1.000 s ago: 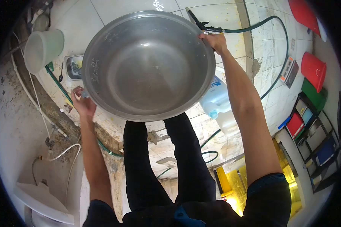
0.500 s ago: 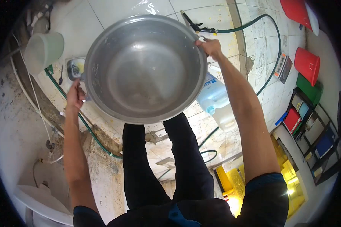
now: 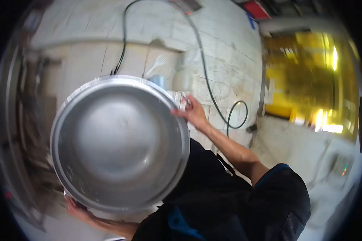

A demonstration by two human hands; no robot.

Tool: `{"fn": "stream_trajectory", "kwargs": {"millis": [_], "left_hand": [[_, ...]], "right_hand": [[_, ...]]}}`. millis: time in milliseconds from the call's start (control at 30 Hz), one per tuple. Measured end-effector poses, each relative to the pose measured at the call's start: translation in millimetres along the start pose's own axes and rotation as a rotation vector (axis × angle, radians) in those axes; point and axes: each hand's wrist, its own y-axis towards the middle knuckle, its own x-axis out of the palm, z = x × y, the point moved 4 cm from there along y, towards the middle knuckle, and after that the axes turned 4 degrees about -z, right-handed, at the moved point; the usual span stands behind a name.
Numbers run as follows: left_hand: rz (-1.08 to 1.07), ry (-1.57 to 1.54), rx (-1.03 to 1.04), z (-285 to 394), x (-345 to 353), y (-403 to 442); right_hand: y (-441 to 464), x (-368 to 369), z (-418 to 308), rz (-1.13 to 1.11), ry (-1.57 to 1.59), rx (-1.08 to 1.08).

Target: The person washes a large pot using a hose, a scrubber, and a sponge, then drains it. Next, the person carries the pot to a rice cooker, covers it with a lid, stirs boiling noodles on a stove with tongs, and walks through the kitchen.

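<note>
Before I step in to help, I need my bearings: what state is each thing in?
Metal basin: held up, open side facing the camera, nothing visible inside
Right hand: gripping the basin's side
Left hand: supporting the lower rim, partly hidden
Green hose: uncoiled except one loop

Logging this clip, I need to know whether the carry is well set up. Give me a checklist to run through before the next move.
1. Right hand on the basin: ok, at the rim beside the ring handle.
2. Left hand secure: cannot tell; it is at the opposite side, fingers partly hidden under the rim.
3. Basin's inner wall free of marks: not ok, small pale specks show.
4. Hose lying flat without loops: not ok, it makes a loop on the tiles.
5. Footing: cannot tell, feet out of view.
</note>
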Motion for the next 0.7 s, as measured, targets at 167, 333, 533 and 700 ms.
{"fn": "stream_trajectory", "kwargs": {"millis": [167,333,533,700], "left_hand": [[-0.093,0.199,0.439,163,47,-121],[-0.184,0.470,0.607,271,100,-198],[-0.191,0.478,1.071,291,199,-291],[-0.575,0.675,0.818,301,361,-328]], "right_hand": [[-157,-115,63,0.170,0.302,0.026],[-200,-180,84,0.199,0.566,-0.062],[-204,-241,143,0.340,0.412,0.048],[-146,-367,171,0.439,0.472,0.163]]}}
